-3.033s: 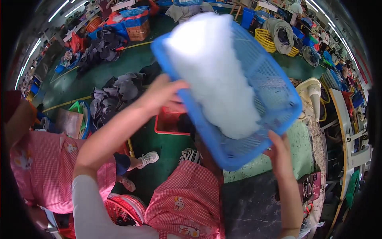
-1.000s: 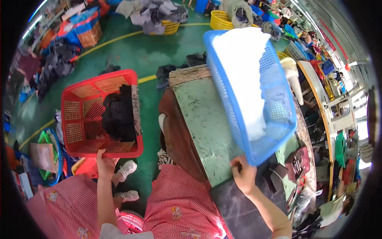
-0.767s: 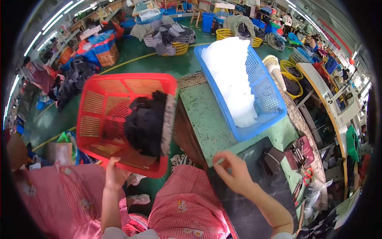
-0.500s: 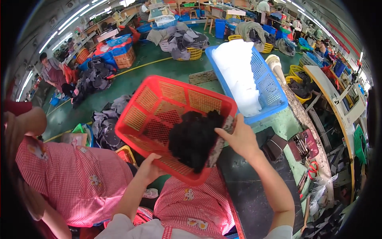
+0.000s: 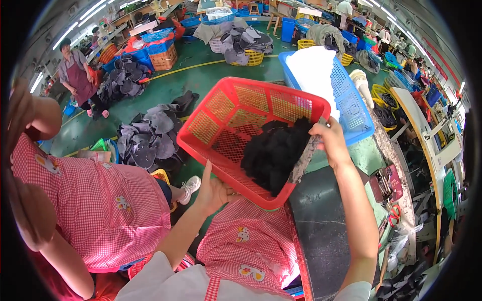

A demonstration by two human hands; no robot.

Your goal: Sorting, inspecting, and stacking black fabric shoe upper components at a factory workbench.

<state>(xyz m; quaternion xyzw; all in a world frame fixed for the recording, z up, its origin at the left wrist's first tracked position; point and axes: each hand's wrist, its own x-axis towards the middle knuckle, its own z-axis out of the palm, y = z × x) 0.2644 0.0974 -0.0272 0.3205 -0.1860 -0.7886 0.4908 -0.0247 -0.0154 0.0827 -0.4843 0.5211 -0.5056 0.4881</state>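
Note:
A red plastic basket (image 5: 221, 160) is tilted in front of me, its open top facing up toward me. Black fluffy-looking pieces (image 5: 276, 155) lie heaped at its right end. My right hand (image 5: 330, 141) grips the right rim, thumb on top, where a worn greyish strip (image 5: 306, 159) covers the edge. My left hand (image 5: 215, 194) supports the basket's near side from below, thumb raised against the wall and fingers partly hidden beneath. Just beyond the right rim stands a blue basket (image 5: 354, 108) holding a stack of white sheets (image 5: 314, 75).
A black-topped bench (image 5: 321, 220) is at my right, with red-handled scissors (image 5: 395, 214) and a phone (image 5: 394, 183) beyond it. Dark fabric pieces (image 5: 150, 138) are piled on the green floor. A person in a checked apron (image 5: 100, 210) is close at left; another person (image 5: 78, 75) stands farther off.
The red basket has moved right and slightly away, with both my hands on it. My left hand has shifted from its near rim to lower on its side. The far-left person stands more upright.

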